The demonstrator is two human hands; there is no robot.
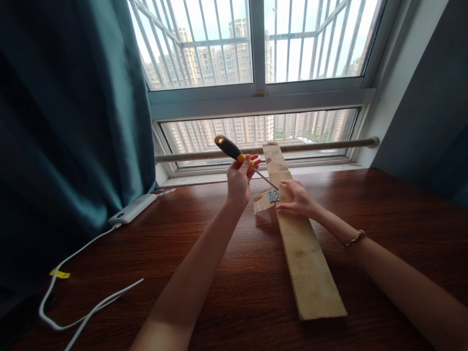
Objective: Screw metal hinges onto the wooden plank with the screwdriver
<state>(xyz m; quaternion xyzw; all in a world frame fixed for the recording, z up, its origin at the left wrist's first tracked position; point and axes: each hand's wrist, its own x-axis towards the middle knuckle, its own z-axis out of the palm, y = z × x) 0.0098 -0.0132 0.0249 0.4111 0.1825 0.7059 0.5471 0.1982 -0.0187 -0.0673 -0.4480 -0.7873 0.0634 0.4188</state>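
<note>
A screwdriver (pixel 230 147) with a black and yellow handle is in my left hand (pixel 241 178), the fingers closed round the front of its handle. Its thin metal shaft slants down to the right, the tip close to a small metal hinge (pixel 273 196). That hinge joins a short piece of wood (pixel 262 202) to the left edge of a long wooden board (pixel 307 258). Across the board beside the hinge, my right hand (pixel 298 199) grips it, thumb and forefinger spread apart. Whether the screwdriver tip touches a screw, I cannot tell.
The dark wooden table (pixel 219 273) reaches the window sill. A white power bank (pixel 133 208) with a white cable (pixel 91 312) lies on the left, near a blue curtain (pixel 109 97). A horizontal pipe (pixel 329 145) runs before the window, close behind the board's far end.
</note>
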